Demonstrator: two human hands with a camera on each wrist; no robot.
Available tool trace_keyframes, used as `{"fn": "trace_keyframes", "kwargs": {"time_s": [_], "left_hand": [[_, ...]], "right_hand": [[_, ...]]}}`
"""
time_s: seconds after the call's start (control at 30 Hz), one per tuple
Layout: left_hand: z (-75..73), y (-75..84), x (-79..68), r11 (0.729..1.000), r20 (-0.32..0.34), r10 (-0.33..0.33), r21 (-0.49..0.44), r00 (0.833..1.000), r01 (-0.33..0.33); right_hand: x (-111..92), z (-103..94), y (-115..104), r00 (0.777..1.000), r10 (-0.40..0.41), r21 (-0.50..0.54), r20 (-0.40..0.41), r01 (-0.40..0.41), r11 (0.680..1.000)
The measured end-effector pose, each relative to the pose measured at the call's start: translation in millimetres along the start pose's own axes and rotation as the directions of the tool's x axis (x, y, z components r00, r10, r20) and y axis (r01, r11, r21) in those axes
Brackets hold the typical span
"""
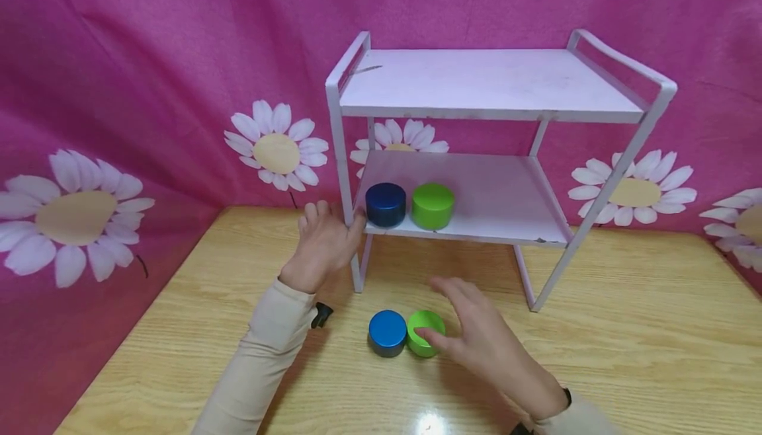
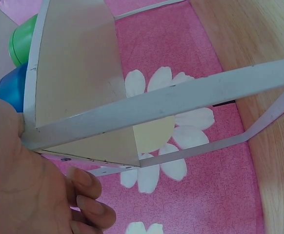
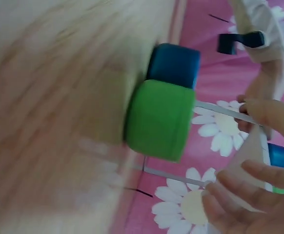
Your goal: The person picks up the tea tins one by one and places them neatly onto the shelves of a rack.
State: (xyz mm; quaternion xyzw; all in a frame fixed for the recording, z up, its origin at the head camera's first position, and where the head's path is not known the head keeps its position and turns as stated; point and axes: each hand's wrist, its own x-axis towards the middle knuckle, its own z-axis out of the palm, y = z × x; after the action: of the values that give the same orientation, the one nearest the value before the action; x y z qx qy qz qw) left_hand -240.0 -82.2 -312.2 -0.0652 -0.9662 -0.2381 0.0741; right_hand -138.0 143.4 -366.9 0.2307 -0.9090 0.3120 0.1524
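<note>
A round blue tin (image 1: 387, 334) and a round green tin (image 1: 425, 333) stand side by side on the table, touching. My right hand (image 1: 485, 336) hovers at the green one's right, thumb and fingers spread, with thumb partly in front of its lid; the right wrist view shows nothing in the grasp. On the lower shelf, a dark blue tin (image 1: 385, 205) sits left of another green tin (image 1: 432, 206), a small gap between. My left hand (image 1: 324, 243) holds the front left post of the white rack (image 1: 457, 114), its thumb beside the dark blue tin and fingers curled beyond the post.
The rack's upper shelf (image 1: 488, 81) has raised side rails. Its slanted right leg (image 1: 586, 223) reaches down to the wooden table (image 1: 643, 342). Behind hangs a pink cloth (image 1: 178, 58) printed with white flowers. A black strap piece (image 1: 322, 315) sticks out at the left sleeve.
</note>
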Motion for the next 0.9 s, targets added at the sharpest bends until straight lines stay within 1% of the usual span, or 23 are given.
{"fn": "trace_keyframes", "kwargs": {"time_s": [0.1, 0.3, 0.4, 0.5, 0.63, 0.77, 0.9], "left_hand": [[0.9, -0.4, -0.3, 1.0, 0.001, -0.004, -0.001, 1.0, 0.004], [0.4, -0.2, -1.0, 1.0, -0.001, -0.004, 0.003, 1.0, 0.004], [0.5, 0.0, 0.0, 1.0, 0.004, -0.007, -0.002, 1.0, 0.007], [0.3, 0.8, 0.8, 1.0, 0.007, -0.01, -0.007, 1.0, 0.01], [-0.2, 1.3, 0.2, 1.0, 0.002, -0.007, -0.009, 1.0, 0.007], [-0.1, 1.3, -0.9, 1.0, -0.006, -0.002, -0.019, 1.0, 0.002], [0.0, 1.3, -1.4, 1.0, 0.004, -0.007, -0.024, 1.0, 0.007]], "right_hand": [[-3, 6.6, 0, 0.998, 0.043, -0.04, 0.042, -0.041, 0.998], [-4, 16.1, 2, 0.997, 0.031, -0.081, 0.078, -0.024, 0.996], [-4, 17.2, 2, 0.993, 0.035, -0.096, 0.114, -0.024, 0.995], [-4, 16.4, 2, 0.984, 0.066, -0.092, 0.166, -0.051, 0.994], [-4, 16.1, 1, 0.966, 0.121, -0.085, 0.229, -0.104, 0.991], [-5, 17.4, 1, 0.964, 0.125, -0.087, 0.235, -0.107, 0.99], [-5, 18.2, 1, 0.967, 0.12, -0.092, 0.227, -0.101, 0.991]]}}
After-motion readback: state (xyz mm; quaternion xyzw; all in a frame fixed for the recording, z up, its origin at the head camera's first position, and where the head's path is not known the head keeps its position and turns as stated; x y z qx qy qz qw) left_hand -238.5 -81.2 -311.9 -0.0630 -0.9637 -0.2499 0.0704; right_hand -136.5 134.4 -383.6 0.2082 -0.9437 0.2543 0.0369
